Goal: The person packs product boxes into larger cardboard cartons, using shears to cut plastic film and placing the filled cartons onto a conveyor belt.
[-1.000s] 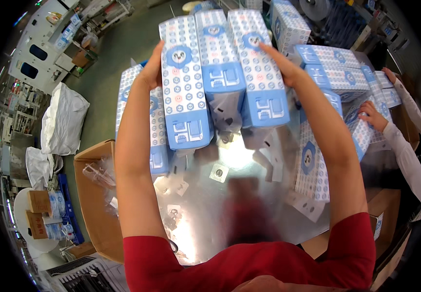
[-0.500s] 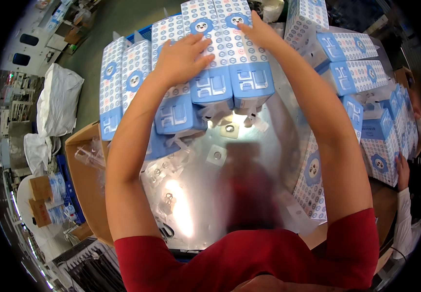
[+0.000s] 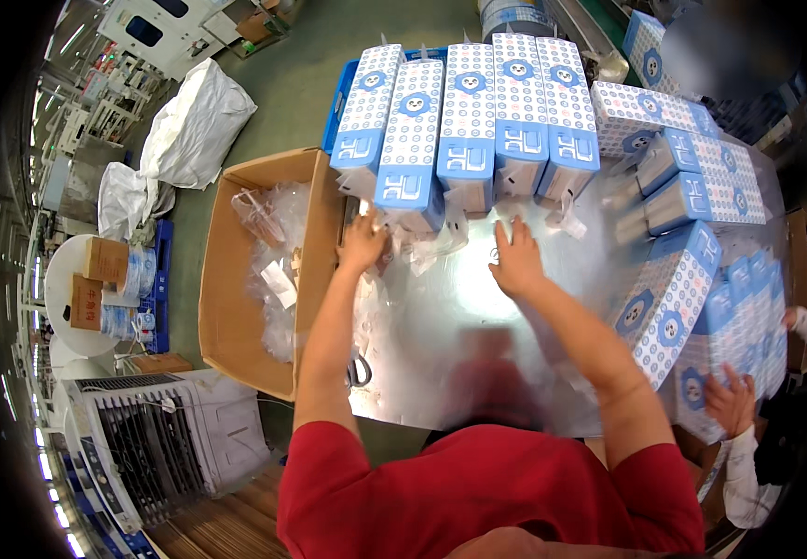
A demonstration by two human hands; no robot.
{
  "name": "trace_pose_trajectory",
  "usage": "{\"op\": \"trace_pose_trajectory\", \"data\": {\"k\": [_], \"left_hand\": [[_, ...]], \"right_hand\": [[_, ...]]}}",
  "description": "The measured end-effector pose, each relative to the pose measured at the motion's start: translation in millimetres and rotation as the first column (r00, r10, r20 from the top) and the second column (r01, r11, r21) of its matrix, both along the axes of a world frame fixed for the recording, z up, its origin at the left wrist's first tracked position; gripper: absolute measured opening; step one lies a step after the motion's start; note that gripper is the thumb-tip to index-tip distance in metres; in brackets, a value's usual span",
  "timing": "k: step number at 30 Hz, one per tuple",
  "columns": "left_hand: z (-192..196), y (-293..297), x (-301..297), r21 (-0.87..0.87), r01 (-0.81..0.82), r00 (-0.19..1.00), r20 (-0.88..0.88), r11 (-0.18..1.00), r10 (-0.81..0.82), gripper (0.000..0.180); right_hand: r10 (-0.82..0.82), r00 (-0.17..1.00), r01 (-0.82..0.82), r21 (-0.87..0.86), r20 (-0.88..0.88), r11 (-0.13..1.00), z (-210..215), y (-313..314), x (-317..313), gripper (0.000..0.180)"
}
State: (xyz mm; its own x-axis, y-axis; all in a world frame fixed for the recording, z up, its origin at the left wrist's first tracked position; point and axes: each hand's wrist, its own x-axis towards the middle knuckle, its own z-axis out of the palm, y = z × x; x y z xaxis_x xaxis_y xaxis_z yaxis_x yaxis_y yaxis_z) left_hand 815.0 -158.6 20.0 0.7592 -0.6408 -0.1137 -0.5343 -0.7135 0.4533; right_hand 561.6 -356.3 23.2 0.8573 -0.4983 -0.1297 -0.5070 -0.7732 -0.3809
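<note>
Five tall packs patterned in white and blue, such as the pack in the middle [image 3: 468, 121], stand side by side at the far side of the metal table [image 3: 422, 345]. My left hand [image 3: 362, 242] is at the table's left edge, fingers apart, next to clear plastic scraps [image 3: 417, 252] below the packs. Its fingertips are partly blurred. My right hand [image 3: 517, 264] reaches over the bare metal with its fingers stretched out. Beside its thumb lies a small ring [image 3: 495, 253], and nothing shows in its grasp.
A cardboard box [image 3: 222, 279] with clear plastic inside stands left of the table. Black-handled scissors [image 3: 359, 371] lie near the front left edge. More packs [image 3: 669, 307] crowd the right side, where another person's hand [image 3: 731, 401] touches some. A blue crate [image 3: 340, 98] sits behind the row.
Both hands have come off the tops of the packs and down toward the table surface. The view has shifted, so the whole row and the cardboard box now show.
</note>
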Motion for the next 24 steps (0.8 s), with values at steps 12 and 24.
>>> {"op": "trace_pose_trajectory", "data": {"k": [12, 24], "left_hand": [[35, 74, -140, -0.020, 0.271, 0.861, 0.452, 0.962, -0.233, 0.052], [163, -110, -314, -0.647, 0.703, 0.620, 0.356, 0.294, -0.699, 0.024]], "right_hand": [[0.327, 0.873, -0.384, 0.099, 0.362, 0.918, 148, 89, -164, 0.062], [-0.624, 0.573, 0.769, -0.086, 0.531, 0.634, 154, 100, -405, 0.051]]}}
